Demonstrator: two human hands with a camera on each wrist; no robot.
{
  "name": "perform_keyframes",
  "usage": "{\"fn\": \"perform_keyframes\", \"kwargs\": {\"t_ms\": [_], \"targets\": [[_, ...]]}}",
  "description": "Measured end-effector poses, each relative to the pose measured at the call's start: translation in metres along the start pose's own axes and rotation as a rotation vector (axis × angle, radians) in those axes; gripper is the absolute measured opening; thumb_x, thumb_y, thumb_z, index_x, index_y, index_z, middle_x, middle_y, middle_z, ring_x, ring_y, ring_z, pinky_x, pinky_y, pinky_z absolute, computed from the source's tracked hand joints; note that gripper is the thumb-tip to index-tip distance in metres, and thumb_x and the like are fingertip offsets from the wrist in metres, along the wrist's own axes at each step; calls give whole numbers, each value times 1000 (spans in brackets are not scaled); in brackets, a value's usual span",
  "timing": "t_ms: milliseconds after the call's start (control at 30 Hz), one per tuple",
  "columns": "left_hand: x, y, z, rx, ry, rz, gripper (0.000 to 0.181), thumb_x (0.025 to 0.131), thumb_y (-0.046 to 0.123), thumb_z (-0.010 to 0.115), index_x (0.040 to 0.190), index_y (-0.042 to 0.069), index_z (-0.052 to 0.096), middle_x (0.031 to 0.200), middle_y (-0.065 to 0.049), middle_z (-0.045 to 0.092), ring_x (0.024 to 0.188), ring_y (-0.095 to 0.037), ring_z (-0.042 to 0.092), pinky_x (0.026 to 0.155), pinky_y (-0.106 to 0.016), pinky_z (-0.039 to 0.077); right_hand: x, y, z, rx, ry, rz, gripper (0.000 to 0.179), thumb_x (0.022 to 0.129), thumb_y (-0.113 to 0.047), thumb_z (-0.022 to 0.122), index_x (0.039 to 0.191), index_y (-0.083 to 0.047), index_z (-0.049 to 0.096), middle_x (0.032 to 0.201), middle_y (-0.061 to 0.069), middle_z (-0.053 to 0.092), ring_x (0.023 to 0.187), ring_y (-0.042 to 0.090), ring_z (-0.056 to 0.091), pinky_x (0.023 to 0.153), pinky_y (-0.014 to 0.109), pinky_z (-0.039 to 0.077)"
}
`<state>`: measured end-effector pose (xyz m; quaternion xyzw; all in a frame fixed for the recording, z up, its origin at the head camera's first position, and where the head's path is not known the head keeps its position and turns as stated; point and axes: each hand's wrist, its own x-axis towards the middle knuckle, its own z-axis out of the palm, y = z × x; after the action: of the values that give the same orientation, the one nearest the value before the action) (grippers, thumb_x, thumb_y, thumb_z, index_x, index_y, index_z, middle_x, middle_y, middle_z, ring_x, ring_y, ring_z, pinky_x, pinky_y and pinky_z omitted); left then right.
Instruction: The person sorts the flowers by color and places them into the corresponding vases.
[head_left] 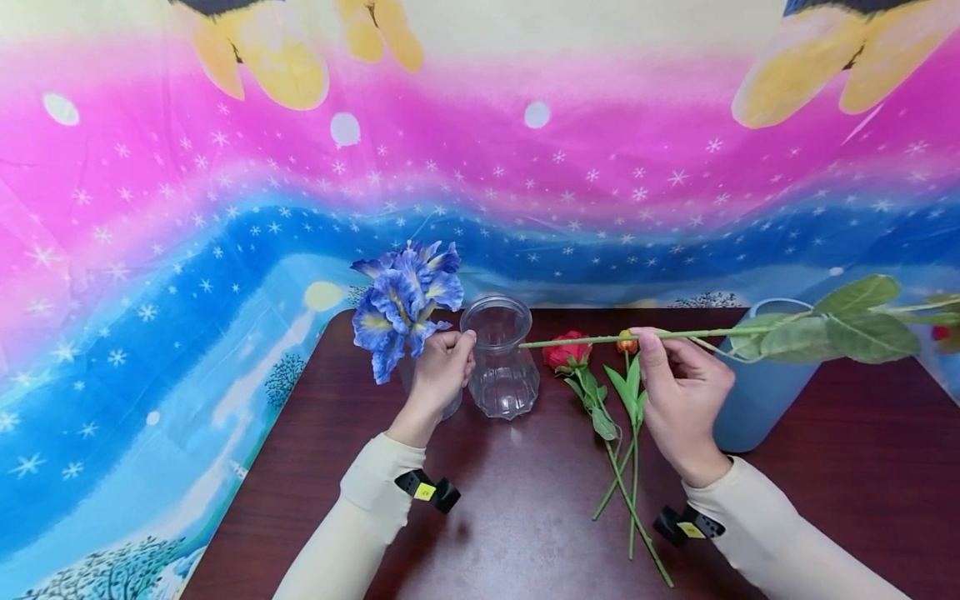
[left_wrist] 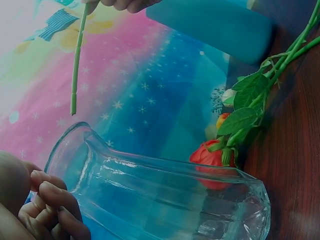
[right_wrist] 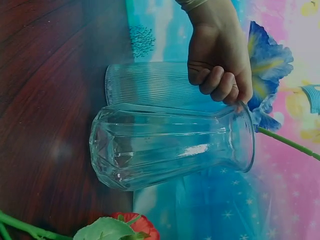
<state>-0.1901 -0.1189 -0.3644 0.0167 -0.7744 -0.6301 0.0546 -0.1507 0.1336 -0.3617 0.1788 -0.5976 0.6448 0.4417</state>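
Right hand (head_left: 686,396) pinches a leafy stem (head_left: 798,337) right of centre, near-level, tip aimed left at the glass vase (head_left: 506,387) mid-frame. Left hand (head_left: 442,368), curled, sits closer; can't tell if gripping tbh.

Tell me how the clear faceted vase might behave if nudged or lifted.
The clear faceted vase looks like glass, so it is probably fragile. Its shiny, smooth-looking walls may feel slippery when lifted. Being taller than it is wide, it could tip if pushed near the flared rim.
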Motion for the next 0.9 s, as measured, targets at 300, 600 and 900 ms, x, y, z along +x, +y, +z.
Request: {"fn": "perform_keyframes", "kwargs": {"t_ms": [300, 600, 900], "targets": [[-1, 0, -1, -5, -3, 0, 45, 101, 18, 54, 57, 12, 48, 47, 6, 46, 43, -5, 41, 44, -18, 34, 5, 1, 12, 20, 11, 10, 11, 91, 10, 64, 91, 19, 71, 53, -7, 46, 46, 2, 34, 48, 19, 26], [-1, 0, -1, -21, -7, 2, 45, 101, 18, 54, 57, 13, 48, 46, 6, 46, 44, -6, 41, 44, -18, 34, 12, 1, 23, -22, -6, 26, 14, 94, 2, 66, 91, 13, 74, 55, -7, 45, 48, 3, 36, 50, 21, 29], [-1, -1, -2, -28, -14, 0, 45, 101, 18, 53, 57, 12, 48, 47, 5, 46, 45, -7, 41, 45, -18, 34, 15, 6, 34, -31, -26, 42, 14, 94, 0, 66, 93, 11, 75, 58, -11, 48, 49, 3, 37, 49, 19, 29]]}}
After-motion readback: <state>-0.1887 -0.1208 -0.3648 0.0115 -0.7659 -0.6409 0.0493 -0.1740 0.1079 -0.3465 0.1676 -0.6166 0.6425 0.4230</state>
